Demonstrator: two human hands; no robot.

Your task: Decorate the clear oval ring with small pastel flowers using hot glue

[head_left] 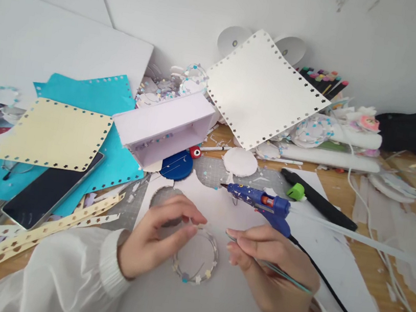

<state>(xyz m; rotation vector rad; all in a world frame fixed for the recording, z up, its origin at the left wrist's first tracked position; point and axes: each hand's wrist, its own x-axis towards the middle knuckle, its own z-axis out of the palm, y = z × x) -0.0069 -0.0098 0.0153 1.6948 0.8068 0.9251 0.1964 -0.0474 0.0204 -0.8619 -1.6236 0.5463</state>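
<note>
My left hand (160, 234) curls its fingers around the upper left rim of a small clear round ring (197, 260) trimmed with tiny star shapes, which sits on white paper (218, 302). My right hand (269, 268) pinches thin metal tweezers (284, 274), with their tip near the ring's right edge. A blue hot glue gun (263, 202) lies just beyond my right hand, nozzle pointing left, its black cord (325, 286) trailing right.
A white open box (165, 129) lies tipped beside turquoise (96, 94) and cream punched sheets (56, 134). A dark phone (48, 190) rests left. A white punched square (260, 88), markers (324, 82), a black cutter with a green tab (318, 200) and paper scraps crowd the wooden desk (400, 276).
</note>
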